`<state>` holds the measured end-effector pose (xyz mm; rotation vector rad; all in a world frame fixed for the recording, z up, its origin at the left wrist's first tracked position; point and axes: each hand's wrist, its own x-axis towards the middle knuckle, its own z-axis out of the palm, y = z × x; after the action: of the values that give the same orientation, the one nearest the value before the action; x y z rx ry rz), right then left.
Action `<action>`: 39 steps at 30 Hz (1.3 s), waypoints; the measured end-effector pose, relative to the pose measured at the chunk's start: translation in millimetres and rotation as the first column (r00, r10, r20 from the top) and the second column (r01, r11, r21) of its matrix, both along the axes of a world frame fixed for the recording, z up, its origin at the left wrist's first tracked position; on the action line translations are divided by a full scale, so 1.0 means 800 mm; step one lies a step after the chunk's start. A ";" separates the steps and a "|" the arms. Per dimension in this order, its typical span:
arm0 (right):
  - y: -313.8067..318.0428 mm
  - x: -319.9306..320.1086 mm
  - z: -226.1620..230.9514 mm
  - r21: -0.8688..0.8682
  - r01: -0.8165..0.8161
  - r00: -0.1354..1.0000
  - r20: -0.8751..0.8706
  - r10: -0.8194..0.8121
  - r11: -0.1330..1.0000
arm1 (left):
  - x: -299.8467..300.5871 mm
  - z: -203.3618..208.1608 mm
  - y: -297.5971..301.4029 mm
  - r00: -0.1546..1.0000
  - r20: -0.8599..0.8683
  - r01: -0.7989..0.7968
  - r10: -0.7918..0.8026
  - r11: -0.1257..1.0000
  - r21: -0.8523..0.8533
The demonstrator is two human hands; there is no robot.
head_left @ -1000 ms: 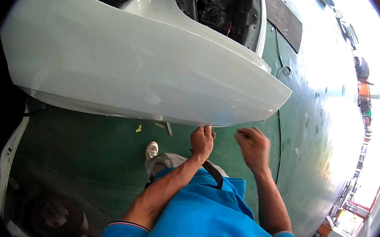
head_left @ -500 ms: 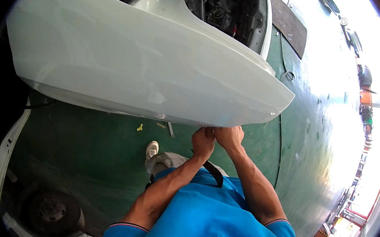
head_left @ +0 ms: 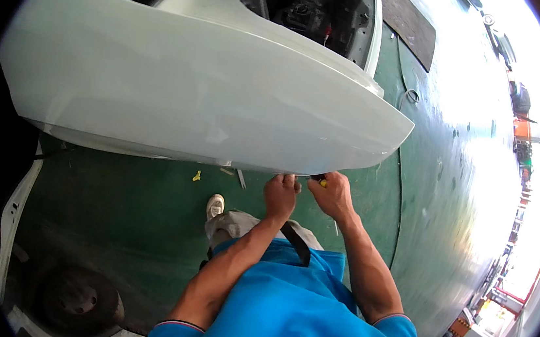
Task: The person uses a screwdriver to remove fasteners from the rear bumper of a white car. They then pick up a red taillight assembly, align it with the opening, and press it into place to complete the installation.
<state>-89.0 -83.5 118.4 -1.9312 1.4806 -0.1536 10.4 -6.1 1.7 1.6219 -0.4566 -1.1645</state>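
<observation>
White car panel [head_left: 206, 89], seen from above, lying across the upper half of the view, its broad end at left and its pointed end at right. The near edge runs as a shallow curve just ahead of the worker's hands. The left hand [head_left: 280, 197] has its curled fingers at this edge; whether they pinch anything cannot be told. Just to its right, the right hand [head_left: 333, 195] is closed around a yellow and black tool [head_left: 323, 182], also at the edge, with a narrow gap between the hands. Beyond the far edge lies a dark opening [head_left: 313, 12] with machine parts. Green floor [head_left: 128, 206] extends from the near edge back to the shoe [head_left: 215, 205] and continues rightward past the pointed end, where a thin cable [head_left: 398, 215] crosses it. Near the panel's edge, left of the hands, lie a small yellow piece [head_left: 197, 176] and a narrow strip [head_left: 241, 179]. A wheel [head_left: 79, 296] lies at lower left; a dark board [head_left: 407, 25], upper right.
</observation>
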 end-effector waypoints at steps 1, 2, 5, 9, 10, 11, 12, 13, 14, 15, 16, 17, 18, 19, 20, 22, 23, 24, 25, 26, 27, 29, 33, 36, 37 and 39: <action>-0.002 -0.013 0.000 0.038 -0.012 0.999 0.039 0.011 0.999 | -0.004 -0.002 -0.002 0.998 -0.052 -0.024 0.025 0.999 0.021; -0.004 -0.026 -0.001 0.076 -0.026 0.997 0.079 0.020 0.997 | -0.009 -0.004 -0.004 0.993 -0.104 -0.047 0.051 0.998 0.045; -0.003 -0.053 -0.019 0.184 -0.055 0.997 0.059 0.045 0.981 | -0.014 -0.012 -0.003 1.000 -0.010 -0.007 0.007 1.000 0.020; 0.000 -0.048 -0.049 0.245 -0.072 0.997 0.056 0.060 0.967 | 0.000 0.024 -0.007 0.997 -0.062 0.039 -0.034 0.996 0.081; 0.006 -0.043 -0.059 0.206 -0.107 0.992 0.089 0.090 0.973 | 0.004 0.051 -0.009 0.988 0.140 0.050 -0.064 0.994 0.097; 0.011 -0.041 -0.067 0.207 -0.114 0.990 0.108 0.094 0.972 | 0.003 0.057 -0.009 0.997 0.080 0.005 -0.012 0.996 0.086; 0.012 -0.045 -0.075 0.206 -0.102 0.990 0.117 0.078 0.973 | -0.001 0.052 -0.013 1.000 0.011 -0.024 0.023 0.997 0.074; 0.012 -0.046 -0.081 0.203 -0.092 0.989 0.130 0.066 0.975 | -0.003 0.039 -0.013 0.997 -0.054 -0.057 0.061 0.996 0.063; 0.012 -0.046 -0.078 0.156 -0.102 0.991 0.100 0.087 0.983 | 0.001 0.023 -0.009 1.000 0.002 -0.001 0.001 0.996 0.094; 0.011 -0.045 -0.078 0.171 -0.110 0.991 0.094 0.095 0.979 | 0.003 0.019 -0.007 1.000 -0.006 -0.001 0.001 0.993 0.115; 0.004 -0.046 -0.079 0.176 -0.118 0.991 0.087 0.104 0.977 | 0.002 0.022 -0.012 1.000 -0.014 -0.001 0.002 0.992 0.127; 0.001 -0.048 -0.080 0.181 -0.126 0.990 0.081 0.113 0.975 | 0.002 0.018 -0.012 1.000 -0.021 0.000 0.003 0.990 0.138; -0.001 -0.051 -0.079 0.176 -0.141 0.988 0.087 0.127 0.974 | 0.004 0.012 -0.012 0.999 0.004 0.045 -0.046 0.988 0.148; 0.000 -0.055 -0.085 0.167 -0.136 0.985 0.127 0.115 0.976 | 0.001 0.009 -0.010 0.999 -0.001 0.042 -0.042 0.988 0.150; 0.003 -0.058 -0.092 0.158 -0.127 0.981 0.167 0.101 0.979 | -0.002 0.007 -0.008 0.999 -0.006 0.041 -0.041 0.988 0.152; 0.003 -0.062 -0.103 0.123 -0.098 0.968 0.243 0.066 0.988 | -0.005 0.006 -0.012 0.999 0.001 0.041 -0.041 0.989 0.145; 0.003 -0.064 -0.108 0.103 -0.075 0.958 0.283 0.043 0.992 | -0.007 0.007 -0.015 0.999 0.022 0.043 -0.047 0.989 0.143; 0.004 -0.065 -0.111 0.081 -0.055 0.948 0.318 0.026 0.995 | -0.011 0.014 -0.020 0.998 0.038 0.043 -0.049 0.989 0.138; 0.006 -0.065 -0.114 0.085 -0.037 0.947 0.323 0.007 0.996 | -0.015 0.015 -0.022 0.997 0.054 0.044 -0.051 0.990 0.134; 0.008 -0.064 -0.117 0.090 -0.019 0.945 0.327 -0.012 0.996 | -0.018 0.008 -0.020 0.998 0.054 0.012 -0.019 0.991 0.134; 0.012 -0.063 -0.117 0.099 0.000 0.944 0.328 -0.033 0.995 | -0.020 0.009 -0.019 0.997 0.071 0.026 -0.037 0.989 0.144; 0.019 -0.059 -0.120 0.070 0.049 0.946 0.317 -0.069 0.996 | -0.020 0.012 -0.020 0.992 0.106 0.050 -0.068 0.985 0.166; 0.025 -0.052 -0.120 0.053 0.088 0.957 0.272 -0.099 0.995 | -0.018 -0.003 -0.013 0.969 0.219 0.096 -0.116 0.990 0.099; 0.025 -0.052 -0.119 0.047 0.055 0.963 0.262 -0.066 0.997 | -0.018 -0.016 -0.005 0.923 0.365 0.099 -0.125 0.991 0.090; 0.026 -0.054 -0.124 0.037 0.062 0.960 0.270 -0.069 0.997 | -0.019 -0.019 -0.005 0.920 0.371 0.102 -0.123 0.992 0.076; 0.031 -0.054 -0.133 0.023 0.070 0.953 0.293 -0.074 0.997 | -0.022 -0.016 -0.007 0.926 0.358 0.100 -0.123 0.992 0.081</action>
<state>-132.5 -58.4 12.1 -1.7564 1.3483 -0.4447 -6.8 -11.3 -10.7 1.8943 -0.7651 -0.9673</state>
